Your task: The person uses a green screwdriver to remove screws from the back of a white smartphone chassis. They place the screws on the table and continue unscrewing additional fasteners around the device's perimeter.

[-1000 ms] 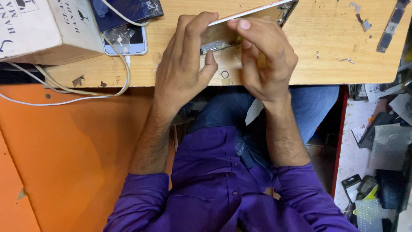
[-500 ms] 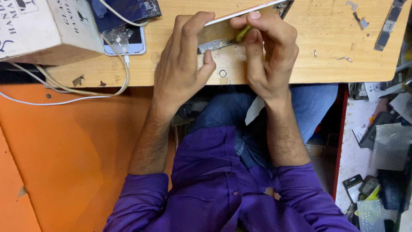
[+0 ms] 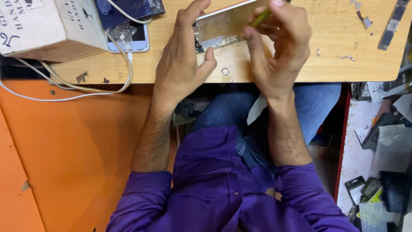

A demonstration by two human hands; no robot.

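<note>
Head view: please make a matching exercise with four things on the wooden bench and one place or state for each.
Things:
1. opened phone
2. thin green tool
3. cardboard box
4. small metal ring

Places or states:
A. at the far left of the bench
B. pinched in the right hand
C. steadied by the left hand
D. lying loose near the front edge

Pairs: 1-C, 2-B, 3-A, 4-D

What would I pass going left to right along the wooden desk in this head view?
Cardboard box → white phone with its cable → left hand → opened phone → right hand holding a thin green tool → small metal scraps → dark strip.
</note>
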